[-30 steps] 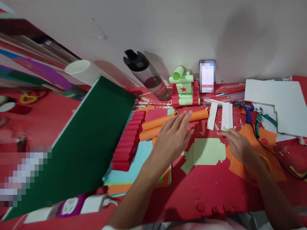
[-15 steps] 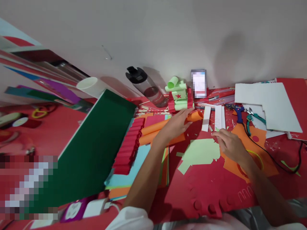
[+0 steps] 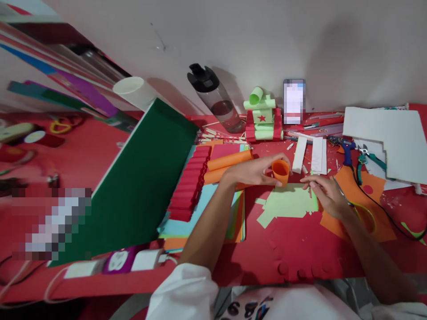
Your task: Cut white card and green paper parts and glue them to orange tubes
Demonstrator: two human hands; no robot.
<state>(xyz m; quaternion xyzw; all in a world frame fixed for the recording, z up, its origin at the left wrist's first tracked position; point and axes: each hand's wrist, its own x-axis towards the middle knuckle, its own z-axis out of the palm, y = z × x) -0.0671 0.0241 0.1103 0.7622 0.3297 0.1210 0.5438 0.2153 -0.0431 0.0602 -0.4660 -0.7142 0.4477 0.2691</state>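
Observation:
My left hand (image 3: 258, 171) is closed around an orange paper tube (image 3: 280, 172), its open end facing up toward me. To its right, my right hand (image 3: 325, 193) hovers over the edge of a light green paper sheet (image 3: 288, 202), fingers bent together. From under those fingers hangs a narrow bright green paper strip (image 3: 315, 202), seemingly pinched there. Two more orange paper rolls (image 3: 230, 160) lie left of my left hand. Beyond the hands stands a green and red paper model (image 3: 263, 118) with a red star. Yellow-handled scissors (image 3: 365, 218) lie partly behind my right wrist.
A glue gun (image 3: 347, 153) and cutting pliers (image 3: 362, 166) lie at right near white board (image 3: 400, 138). At the back are a bottle (image 3: 220, 100) and a phone (image 3: 294, 102). A green board (image 3: 133, 186) leans at left beside red corrugated paper (image 3: 190, 182).
My left hand has brought the orange tube nearer and turned it upright. A green strip now shows under my right fingers. The view has shifted, moving the scene rightward and up.

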